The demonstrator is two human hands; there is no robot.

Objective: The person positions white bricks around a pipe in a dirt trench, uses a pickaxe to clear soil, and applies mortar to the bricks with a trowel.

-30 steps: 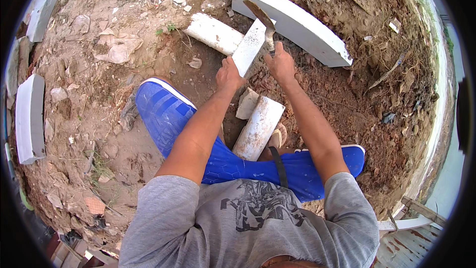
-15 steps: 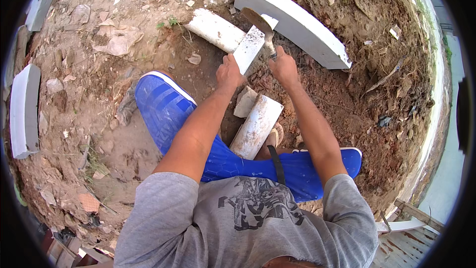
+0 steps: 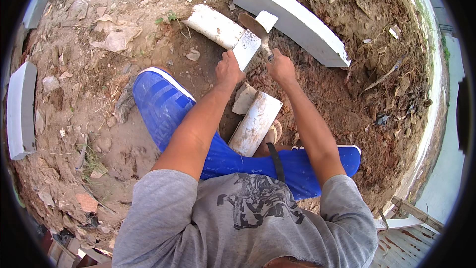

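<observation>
The white slab piece (image 3: 252, 41) is being held up on edge over bare red earth, just ahead of the person's knees. The left hand (image 3: 229, 68) is closing fully round its lower end, fingers wrapped and thumb over the near face, so the piece is rising away from the grip toward the long curved white kerb block (image 3: 292, 19) lying beyond.

The right hand (image 3: 281, 66) is gripping the handle of a trowel (image 3: 254, 25), fist shut tight; the blade is reaching up and to the left from that grip and lying against the upper end of the held piece. The step in hand appears to be dressing or scraping that piece with the blade, judging by the contact. The next move would seem to call for a steady left-hand hold while the blade is being worked along the face, and care that the edge is not running toward the left thumb.

Both forearms are extending forward from the lower edge, elbows bent and drawn in, wrists close together. The person is sitting or squatting low, blue shorts (image 3: 168, 106) spread either side.

Directly below the grips, a white pipe section (image 3: 255, 124) is lying between the legs with a broken fragment (image 3: 244, 99) touching its upper end. A second white pipe length (image 3: 214, 26) is lying to the left of the held piece.
</observation>
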